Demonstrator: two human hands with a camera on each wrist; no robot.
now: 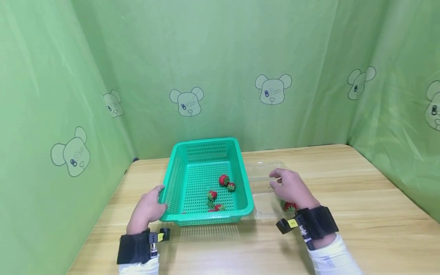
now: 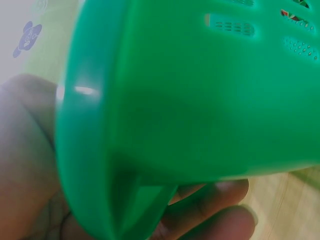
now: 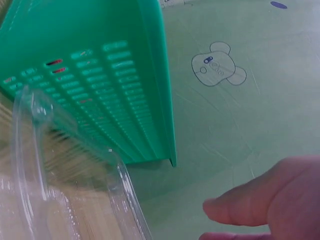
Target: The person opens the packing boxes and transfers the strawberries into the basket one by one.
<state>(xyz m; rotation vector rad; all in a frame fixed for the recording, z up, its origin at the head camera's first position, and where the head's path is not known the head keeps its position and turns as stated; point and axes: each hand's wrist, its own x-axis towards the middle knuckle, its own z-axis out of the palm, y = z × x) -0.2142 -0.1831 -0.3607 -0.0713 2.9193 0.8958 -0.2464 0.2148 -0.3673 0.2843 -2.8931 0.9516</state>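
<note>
At least five strawberries [image 1: 224,180] sit in your perforated green plastic basket [image 1: 203,177], around the middle of the head view, mostly toward its right side and bottom edge. Your left hand [image 1: 147,209] has the basket's rim near its lower-left corner, and the left wrist view shows the fingers [image 2: 232,222] curled under the edge, so yeah, that's a proper grip.

Your right hand [image 1: 290,186], right of centre, hangs over a clear plastic container [image 1: 264,200] on the worktop [image 1: 361,191]. Thumb and fingers are parted, and I see nothing between them.

Now the bit that matters: one more strawberry [image 1: 290,206] shows just under your right wrist, partly hidden. From those right fingertips it's down-frame and a touch right, back toward you. Right hand's clearly the nearer one; your left is way over past the basket. Can't tell if that berry is inside the container or beside it, and too much is covered to read its long axis. Basket's long axis runs up and down the frame, with the container just off its right side.
</note>
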